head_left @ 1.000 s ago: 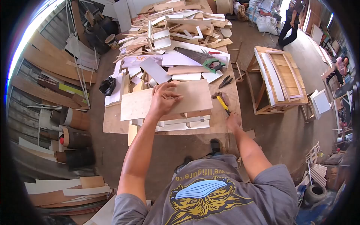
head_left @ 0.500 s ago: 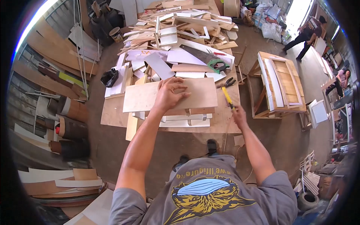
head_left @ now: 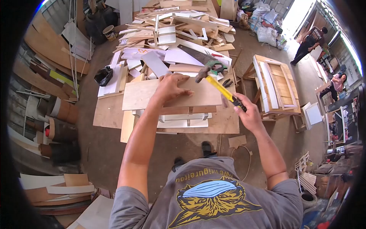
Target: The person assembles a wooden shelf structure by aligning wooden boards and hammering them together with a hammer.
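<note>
My right hand (head_left: 248,113) grips the black handle end of a hammer (head_left: 221,87) with a yellow shaft. The hammer's head is raised at the right part of a pale wooden board (head_left: 139,95). On top of that board lies my left hand (head_left: 171,88), thumb and index finger spread apart, with no object visible in it. Beneath the board, white and wooden pieces (head_left: 183,123) form a frame-like structure on the worktable (head_left: 108,114). Behind the board's right end are pliers (head_left: 227,83) and a handsaw with a green handle (head_left: 216,67).
Offcuts (head_left: 190,28) are heaped across the far worktable. A black plastic bag (head_left: 103,76) sits at its left edge. Right of it stands a wooden cabinet-like frame (head_left: 280,86). Two people are farther right, one standing (head_left: 312,42), one seated (head_left: 335,84). Sheet stock (head_left: 45,72) leans at left.
My right hand has lifted the hammer, swinging its head up and left over the board. My left hand stays on the board. The whole view has shifted slightly.
</note>
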Demonstrator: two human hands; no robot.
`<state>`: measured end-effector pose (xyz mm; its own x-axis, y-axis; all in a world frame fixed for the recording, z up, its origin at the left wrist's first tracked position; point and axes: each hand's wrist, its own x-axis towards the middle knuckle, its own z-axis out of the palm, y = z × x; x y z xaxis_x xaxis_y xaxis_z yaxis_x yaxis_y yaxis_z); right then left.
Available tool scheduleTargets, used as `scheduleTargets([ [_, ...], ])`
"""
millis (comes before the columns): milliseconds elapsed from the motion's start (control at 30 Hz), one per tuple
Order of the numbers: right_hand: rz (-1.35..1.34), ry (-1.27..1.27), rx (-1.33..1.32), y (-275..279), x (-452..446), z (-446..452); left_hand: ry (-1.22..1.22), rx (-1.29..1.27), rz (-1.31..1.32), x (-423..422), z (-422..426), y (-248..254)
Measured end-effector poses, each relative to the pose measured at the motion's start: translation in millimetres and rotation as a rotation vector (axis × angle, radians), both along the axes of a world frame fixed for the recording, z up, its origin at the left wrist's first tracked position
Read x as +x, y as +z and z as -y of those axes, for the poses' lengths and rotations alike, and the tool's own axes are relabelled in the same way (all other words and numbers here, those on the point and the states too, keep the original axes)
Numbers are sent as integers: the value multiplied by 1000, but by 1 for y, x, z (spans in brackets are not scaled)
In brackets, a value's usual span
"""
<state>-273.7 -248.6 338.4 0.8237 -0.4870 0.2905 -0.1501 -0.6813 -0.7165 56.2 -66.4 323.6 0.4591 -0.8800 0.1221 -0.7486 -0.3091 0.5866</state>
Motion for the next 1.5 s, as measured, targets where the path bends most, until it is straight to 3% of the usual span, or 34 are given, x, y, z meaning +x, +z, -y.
scheduleTargets([
  [233, -249, -34, -211, 19, 2, -27, 38, 24, -12, 3, 5, 1],
  [333, -258, -32, -362, 25, 3, -29, 40, 34, -13, 6, 6, -4],
  [633, -221, -12, -478, 34, 6, -28, 41, 7, -2, 0, 3, 4],
  [833, -131, -8, -459, 33, 5, -25, 54, 40, -10, 0, 3, 3],
  [933, -255, -16, -485, 38, 6, -28, 49, 54, -16, 2, 5, 0],
  [1067, -203, -51, -449, 36, 5, -28, 21, 106, -40, 6, 5, 0],
  [1167, -186, -69, -438, 36, 3, -28, -116, -88, 120, 13, -9, -9],
  [1267, -205, -83, -433, 32, 0, -30, 50, 8, 186, 12, -16, -9],
  [1367, -217, -84, -425, 34, 1, -37, 100, 75, 350, -1, -25, -9],
  [1500, -227, -79, -433, 29, 0, -43, 87, 110, 340, -5, -28, 1],
])
